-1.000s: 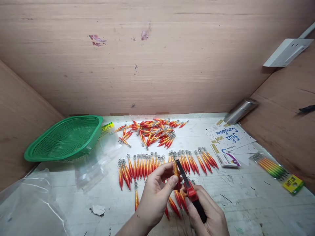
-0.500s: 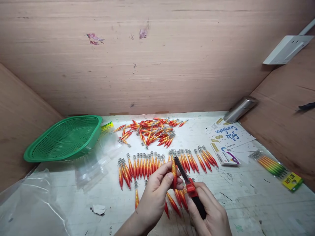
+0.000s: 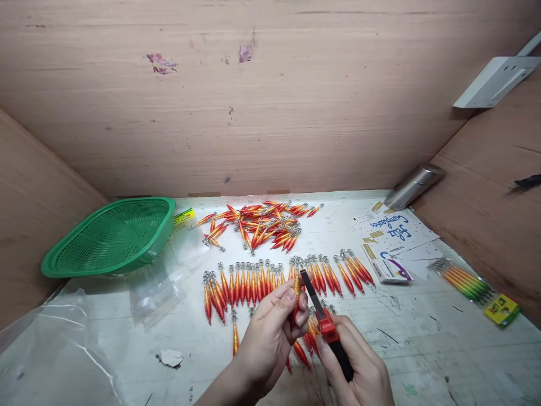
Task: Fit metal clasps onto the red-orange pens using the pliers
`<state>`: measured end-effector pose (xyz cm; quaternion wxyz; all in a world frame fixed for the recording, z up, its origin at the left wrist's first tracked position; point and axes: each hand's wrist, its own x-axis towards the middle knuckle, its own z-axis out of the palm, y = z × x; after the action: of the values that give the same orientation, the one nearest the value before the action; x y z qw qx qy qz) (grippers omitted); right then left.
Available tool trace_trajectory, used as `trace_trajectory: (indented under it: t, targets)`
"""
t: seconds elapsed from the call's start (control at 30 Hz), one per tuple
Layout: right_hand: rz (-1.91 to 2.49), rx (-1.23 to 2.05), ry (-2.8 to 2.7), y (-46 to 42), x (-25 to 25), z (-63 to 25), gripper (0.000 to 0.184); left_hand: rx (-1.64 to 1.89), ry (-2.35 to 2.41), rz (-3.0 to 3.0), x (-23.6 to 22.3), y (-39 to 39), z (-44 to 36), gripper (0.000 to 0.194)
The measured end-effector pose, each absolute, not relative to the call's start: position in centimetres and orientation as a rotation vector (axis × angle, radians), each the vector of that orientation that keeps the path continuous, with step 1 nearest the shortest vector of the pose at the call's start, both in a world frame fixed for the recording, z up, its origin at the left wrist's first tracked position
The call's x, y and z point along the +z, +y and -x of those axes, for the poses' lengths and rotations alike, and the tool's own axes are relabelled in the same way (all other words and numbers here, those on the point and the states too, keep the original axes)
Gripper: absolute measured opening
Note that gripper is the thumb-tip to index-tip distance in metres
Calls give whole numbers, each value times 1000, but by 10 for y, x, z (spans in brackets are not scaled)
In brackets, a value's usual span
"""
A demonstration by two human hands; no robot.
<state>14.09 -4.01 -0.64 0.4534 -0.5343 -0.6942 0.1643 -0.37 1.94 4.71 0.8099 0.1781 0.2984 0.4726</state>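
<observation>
My left hand (image 3: 270, 332) pinches one red-orange squid lure (image 3: 296, 293) upright between thumb and fingers. My right hand (image 3: 359, 366) grips a utility knife (image 3: 327, 327) with a red and black handle, its dark blade pointing up against the held lure. Behind my hands a row of lures (image 3: 287, 279) lies side by side on the white table (image 3: 422, 338). A loose pile of lures (image 3: 257, 223) lies farther back. A few more lures (image 3: 302, 352) lie under my hands.
A green mesh basket (image 3: 110, 237) sits at the back left. Clear plastic bags (image 3: 156, 287) lie beside it and at the near left. Printed cards (image 3: 393, 239), a metal cylinder (image 3: 412, 186) and a packet of green-yellow lures (image 3: 477, 290) lie at the right. Wooden walls enclose the table.
My left hand has turned the held lure and drawn it slightly lower and closer. The knife in my right hand stays against it. The view has shifted a little.
</observation>
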Motion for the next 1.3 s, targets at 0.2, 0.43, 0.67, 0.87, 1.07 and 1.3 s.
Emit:
trace_trajectory:
  t: [0.2, 0.43, 0.67, 0.87, 1.07, 1.3]
  targets:
    - [1425, 354, -1577, -45, -19, -133, 19, 1045, 682, -397, 46, 18, 1, 28]
    - [1388, 420, -1578, -44, -14, -128, 12, 1094, 774, -356, 44, 15, -3, 36]
    - [1366, 464, -1601, -42, -10, -125, 12, 1125, 786, -400, 39, 11, -6, 31]
    - [1329, 451, -1616, -39, -17, -126, 12, 1152, 741, -346, 43, 12, -5, 27]
    - [1250, 445, -1649, -37, -10, -129, 15, 1139, 647, -304, 46, 14, -4, 29]
    - [1196, 463, -1824, -32, 3, -143, 14, 1068, 543, -313, 45, 16, 0, 27]
